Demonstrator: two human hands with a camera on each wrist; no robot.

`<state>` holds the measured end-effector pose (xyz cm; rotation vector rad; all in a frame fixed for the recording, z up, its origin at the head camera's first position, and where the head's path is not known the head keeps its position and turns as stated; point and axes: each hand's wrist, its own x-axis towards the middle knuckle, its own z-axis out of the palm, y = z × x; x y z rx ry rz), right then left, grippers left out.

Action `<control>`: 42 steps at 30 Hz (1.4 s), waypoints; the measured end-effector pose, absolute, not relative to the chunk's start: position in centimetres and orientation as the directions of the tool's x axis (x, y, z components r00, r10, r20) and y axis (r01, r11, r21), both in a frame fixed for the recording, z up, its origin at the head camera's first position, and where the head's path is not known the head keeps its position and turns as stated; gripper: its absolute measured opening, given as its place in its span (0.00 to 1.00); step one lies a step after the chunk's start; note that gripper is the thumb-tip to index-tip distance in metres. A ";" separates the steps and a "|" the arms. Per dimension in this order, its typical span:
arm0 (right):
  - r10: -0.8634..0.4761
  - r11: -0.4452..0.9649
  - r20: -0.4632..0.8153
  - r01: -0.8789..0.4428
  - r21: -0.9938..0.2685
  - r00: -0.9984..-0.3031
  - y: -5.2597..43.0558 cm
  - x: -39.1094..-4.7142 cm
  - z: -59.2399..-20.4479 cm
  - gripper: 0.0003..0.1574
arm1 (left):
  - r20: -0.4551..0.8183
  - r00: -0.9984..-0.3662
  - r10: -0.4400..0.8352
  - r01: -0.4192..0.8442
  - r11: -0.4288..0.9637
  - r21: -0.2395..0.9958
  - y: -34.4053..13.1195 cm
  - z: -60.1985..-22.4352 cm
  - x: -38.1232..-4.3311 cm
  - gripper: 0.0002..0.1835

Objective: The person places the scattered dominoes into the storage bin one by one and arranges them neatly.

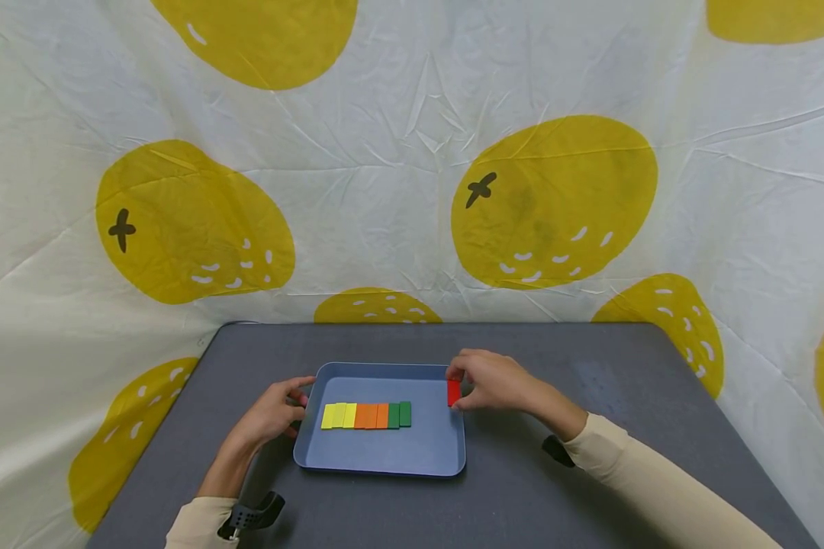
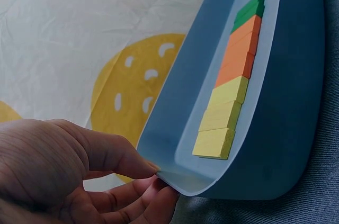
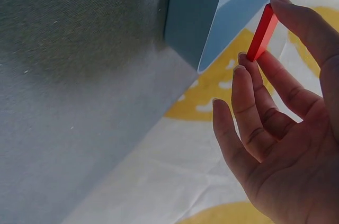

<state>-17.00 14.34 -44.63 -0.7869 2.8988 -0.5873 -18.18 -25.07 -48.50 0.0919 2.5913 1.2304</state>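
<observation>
A blue-grey tray lies on the table, and a row of flat wooden blocks sits inside it. From left to right come three yellow blocks, three orange blocks and two green blocks, side by side. My left hand pinches the tray's left edge, thumb on the rim and fingers beneath it in the left wrist view. Above the tray's right edge, my right hand holds a red block upright between thumb and fingertips; its other fingers are spread loosely.
The dark grey table extends around the tray on all sides. Behind it hangs a white cloth printed with large yellow fruit. A black wrist strap shows on the left wrist.
</observation>
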 end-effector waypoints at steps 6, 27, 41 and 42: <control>-0.528 0.797 -0.009 -0.492 -0.351 -0.849 12.8 -17.5 -45.0 0.23 | -0.210 -0.962 0.175 -0.051 0.639 0.768 -25.1 -48.6 -18.1 0.34; -0.599 0.792 -0.092 -0.571 -0.218 -0.795 8.7 -18.7 -46.7 0.24 | -0.212 -0.960 0.181 -0.048 0.641 0.766 -25.1 -48.5 -18.2 0.34; -0.606 0.796 -0.110 -0.600 -0.081 -0.788 6.5 -19.1 -47.9 0.21 | -0.215 -0.961 0.176 -0.053 0.643 0.764 -25.2 -48.7 -18.2 0.34; -0.603 0.798 -0.110 -0.598 -0.075 -0.790 6.4 -19.1 -48.0 0.21 | -0.213 -0.961 0.179 -0.050 0.643 0.765 -25.2 -48.6 -18.2 0.34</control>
